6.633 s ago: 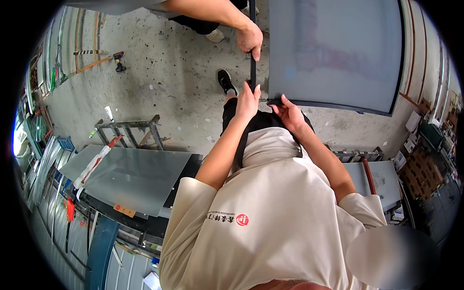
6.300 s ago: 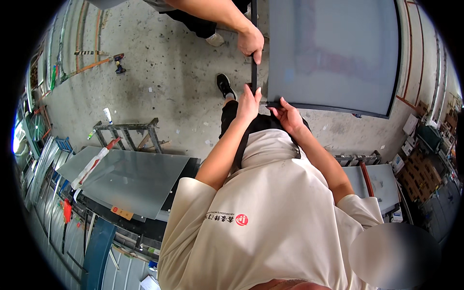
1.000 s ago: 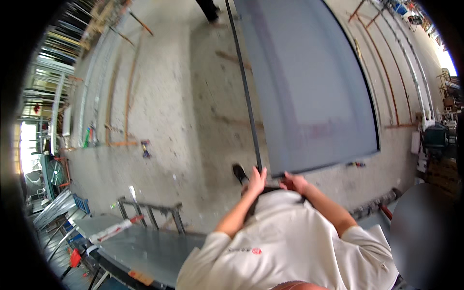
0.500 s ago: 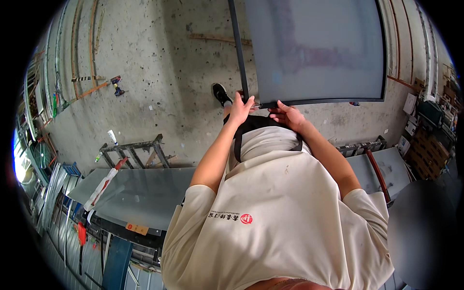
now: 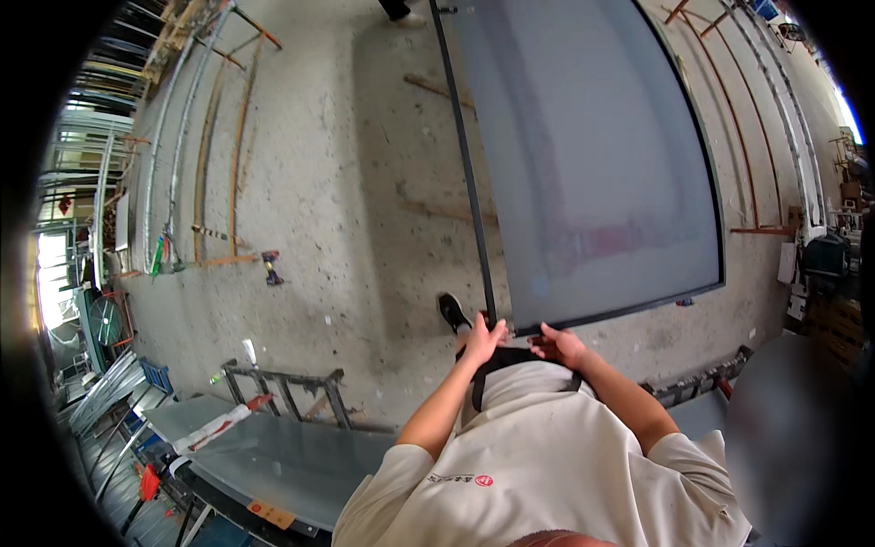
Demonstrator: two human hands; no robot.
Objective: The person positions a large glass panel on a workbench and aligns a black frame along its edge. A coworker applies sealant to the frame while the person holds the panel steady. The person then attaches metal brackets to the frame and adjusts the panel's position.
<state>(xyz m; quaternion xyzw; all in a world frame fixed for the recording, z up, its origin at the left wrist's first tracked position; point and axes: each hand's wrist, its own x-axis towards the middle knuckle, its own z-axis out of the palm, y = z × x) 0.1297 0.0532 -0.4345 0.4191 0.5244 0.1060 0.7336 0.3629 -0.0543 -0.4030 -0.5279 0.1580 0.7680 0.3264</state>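
My left hand [image 5: 483, 340] is closed around the near end of a long dark frame bar [image 5: 468, 164], which runs away from me. A strip of floor shows between this bar and the left edge of a large frosted glass panel [image 5: 611, 164]. Along the panel's near edge lies another dark frame bar [image 5: 629, 314]. My right hand [image 5: 560, 347] grips its left end, fingers partly hidden, a short distance from my left hand. The two bar ends nearly meet at the corner between my hands.
Another person's shoe [image 5: 410, 20] shows at the far end. A cordless drill [image 5: 272, 267] lies on the floor at left. Near me on the left are a dark metal stand [image 5: 287, 387] and a grey sheet [image 5: 301, 438]. Long rails [image 5: 738, 137] lie at right.
The view has tilted up, showing more of the far floor, the panel's far part and another person's shoe. Both hands keep their places at the frame corner.
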